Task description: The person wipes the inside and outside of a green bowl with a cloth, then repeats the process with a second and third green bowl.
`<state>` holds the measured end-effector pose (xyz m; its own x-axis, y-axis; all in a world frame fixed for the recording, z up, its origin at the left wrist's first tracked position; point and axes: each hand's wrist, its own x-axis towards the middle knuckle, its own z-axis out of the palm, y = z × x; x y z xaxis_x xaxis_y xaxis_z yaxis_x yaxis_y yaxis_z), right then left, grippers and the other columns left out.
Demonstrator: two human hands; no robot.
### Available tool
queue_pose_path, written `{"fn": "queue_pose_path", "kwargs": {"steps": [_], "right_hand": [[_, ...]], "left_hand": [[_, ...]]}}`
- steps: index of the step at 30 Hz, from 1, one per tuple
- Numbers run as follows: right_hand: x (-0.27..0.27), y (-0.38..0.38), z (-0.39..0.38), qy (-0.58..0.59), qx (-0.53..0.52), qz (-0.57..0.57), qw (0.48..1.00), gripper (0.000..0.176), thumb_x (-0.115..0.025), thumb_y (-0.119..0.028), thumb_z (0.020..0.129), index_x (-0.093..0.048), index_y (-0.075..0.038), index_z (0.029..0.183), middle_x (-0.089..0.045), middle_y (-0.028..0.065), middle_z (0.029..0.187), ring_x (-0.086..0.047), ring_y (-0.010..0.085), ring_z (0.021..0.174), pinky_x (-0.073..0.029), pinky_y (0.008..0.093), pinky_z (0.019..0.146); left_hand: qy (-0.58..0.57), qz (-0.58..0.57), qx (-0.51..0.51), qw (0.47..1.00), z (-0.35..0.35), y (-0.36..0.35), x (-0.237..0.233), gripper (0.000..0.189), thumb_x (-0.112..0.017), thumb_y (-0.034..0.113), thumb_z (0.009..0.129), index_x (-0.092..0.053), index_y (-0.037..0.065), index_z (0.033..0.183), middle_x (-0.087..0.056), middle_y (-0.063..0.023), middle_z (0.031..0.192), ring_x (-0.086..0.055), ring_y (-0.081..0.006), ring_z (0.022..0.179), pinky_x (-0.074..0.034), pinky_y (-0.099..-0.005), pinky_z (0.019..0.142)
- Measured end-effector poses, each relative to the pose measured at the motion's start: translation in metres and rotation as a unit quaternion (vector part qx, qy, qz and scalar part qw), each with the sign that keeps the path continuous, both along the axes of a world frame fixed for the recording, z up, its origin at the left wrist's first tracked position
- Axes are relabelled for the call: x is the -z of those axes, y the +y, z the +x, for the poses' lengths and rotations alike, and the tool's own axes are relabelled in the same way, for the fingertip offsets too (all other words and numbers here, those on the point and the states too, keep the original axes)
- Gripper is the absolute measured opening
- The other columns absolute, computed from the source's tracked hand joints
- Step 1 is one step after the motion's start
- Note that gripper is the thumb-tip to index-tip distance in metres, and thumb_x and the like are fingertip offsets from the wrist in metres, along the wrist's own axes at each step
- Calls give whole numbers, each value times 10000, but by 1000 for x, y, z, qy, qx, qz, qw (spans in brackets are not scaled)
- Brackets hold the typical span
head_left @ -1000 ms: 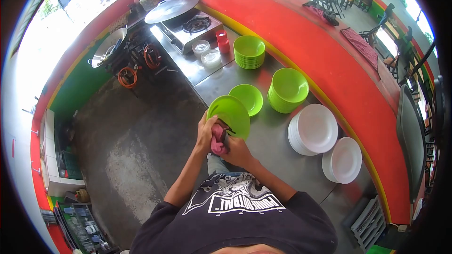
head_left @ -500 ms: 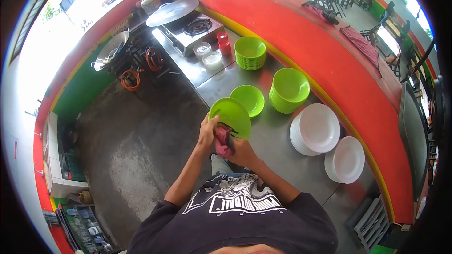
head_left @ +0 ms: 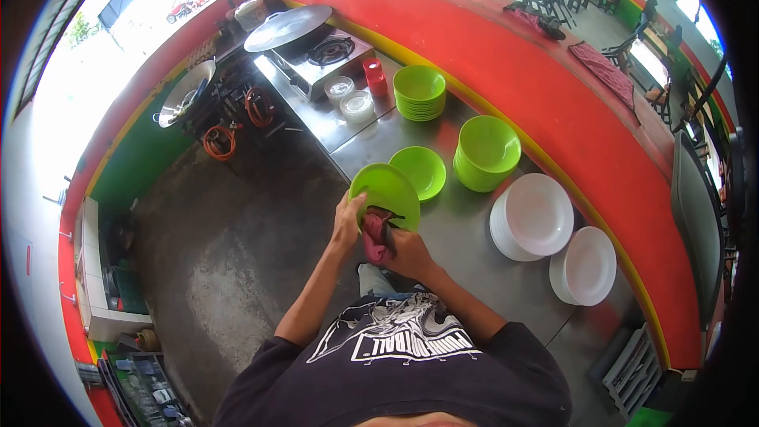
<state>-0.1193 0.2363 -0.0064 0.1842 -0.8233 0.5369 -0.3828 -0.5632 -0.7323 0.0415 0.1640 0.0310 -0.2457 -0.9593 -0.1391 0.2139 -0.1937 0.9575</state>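
Observation:
A green bowl (head_left: 387, 188) is held tilted in front of my body by my left hand (head_left: 346, 220), whose fingers grip its left rim. My right hand (head_left: 409, 253) is closed around a pinkish-red cloth (head_left: 375, 239), pressed against the bowl's lower part. Some dark shape shows between cloth and bowl; I cannot make out what it is. Just beyond the held bowl, another green bowl (head_left: 421, 174) rests on the steel counter (head_left: 458, 229). Farther back stand two stacks of green bowls, one at the rear (head_left: 419, 91) and a taller one (head_left: 486, 150) to the right.
White plates are stacked in two piles, a larger one (head_left: 531, 217) and a smaller one (head_left: 585, 267), at the right. Behind are clear tubs (head_left: 357, 107), a red container (head_left: 375, 77) and a gas stove (head_left: 320, 59) with a large metal lid (head_left: 288, 28). A red wall (head_left: 553, 103) borders the counter.
The held bowl has tilted slightly more. Both hands keep their hold on bowl and cloth, with only small movement. The view has shifted a little.

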Motion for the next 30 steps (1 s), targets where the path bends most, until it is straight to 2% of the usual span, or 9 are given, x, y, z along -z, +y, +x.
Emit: {"fn": "queue_pose_path", "kwargs": {"steps": [2, 5, 8, 11, 17, 20, 25, 29, 30], "right_hand": [[-4, 5, -7, 35, 0, -4, 999, 340, -762, -108, 722, -624, -50, 1027, -678, 174, 915, -674, 390, 853, -541, 461, 719], [5, 4, -2, 44, 16, 23, 999, 353, -762, -101, 702, -626, -56, 1024, -680, 167, 917, -674, 388, 847, -544, 457, 711], [-2, 4, 8, -8, 27, 45, 999, 353, -767, -100, 679, -628, -49, 1000, -681, 159, 914, -676, 382, 833, -550, 449, 693], [-7, 8, 17, -24, 24, 61, 998, 334, -775, -105, 661, -631, -39, 955, -681, 150, 909, -675, 378, 860, -547, 458, 736], [5, 9, 0, 42, -10, -25, 999, 325, -782, -110, 659, -629, -33, 935, -678, 146, 899, -664, 375, 927, -517, 472, 849], [3, 8, 1, 49, 6, -28, 998, 322, -782, -111, 666, -623, -35, 935, -675, 150, 893, -665, 380, 908, -525, 471, 826], [-8, 20, 22, -48, 3, 47, 998, 339, -769, -91, 690, -654, -30, 1002, -675, 161, 911, -663, 385, 864, -532, 458, 765], [1, 22, 12, 22, -18, 3, 1000, 329, -773, -114, 708, -645, -32, 1000, -674, 163, 884, -667, 390, 831, -538, 465, 740], [2, 22, 6, 28, -20, 0, 999, 329, -772, -117, 712, -643, -29, 1002, -673, 166, 878, -667, 392, 825, -538, 467, 736]], "left_hand": [[-30, 20, 23, 999, 3, 3, -20, 417, -531, 279, 1013, -558, -3, 1319, -642, -120, 1222, -608, -180, 1125, -480, -303, 959], [-13, 16, 12, 1000, 3, 5, -10, 403, -544, 250, 1012, -547, 10, 1335, -637, -112, 1220, -609, -182, 1128, -498, -313, 944], [34, -32, -25, 999, -11, 14, 7, 401, -554, 202, 1005, -527, -5, 1347, -631, -118, 1209, -608, -189, 1126, -509, -324, 939], [108, -1, -23, 994, -14, 25, 4, 403, -556, 152, 995, -507, -22, 1355, -629, -122, 1192, -617, -200, 1103, -507, -326, 947], [1, 6, 18, 1000, 18, 16, -20, 442, -554, 267, 994, -565, -22, 1329, -644, -111, 1228, -615, -186, 1117, -484, -312, 961], [4, 5, 16, 1000, 14, 17, -20, 452, -560, 271, 995, -549, -12, 1347, -645, -95, 1223, -606, -173, 1124, -467, -310, 980], [-37, -95, -14, 995, -3, 27, 7, 455, -546, 263, 1007, -521, -15, 1366, -653, -94, 1188, -620, -163, 1085, -481, -305, 955], [46, -11, 22, 999, 11, 21, -1, 429, -524, 264, 1016, -553, -33, 1324, -675, -110, 1121, -658, -165, 972, -524, -293, 868], [11, -11, 28, 999, 15, 19, -12, 425, -520, 278, 1017, -572, -25, 1312, -669, -101, 1145, -648, -171, 1009, -511, -298, 899]]}}
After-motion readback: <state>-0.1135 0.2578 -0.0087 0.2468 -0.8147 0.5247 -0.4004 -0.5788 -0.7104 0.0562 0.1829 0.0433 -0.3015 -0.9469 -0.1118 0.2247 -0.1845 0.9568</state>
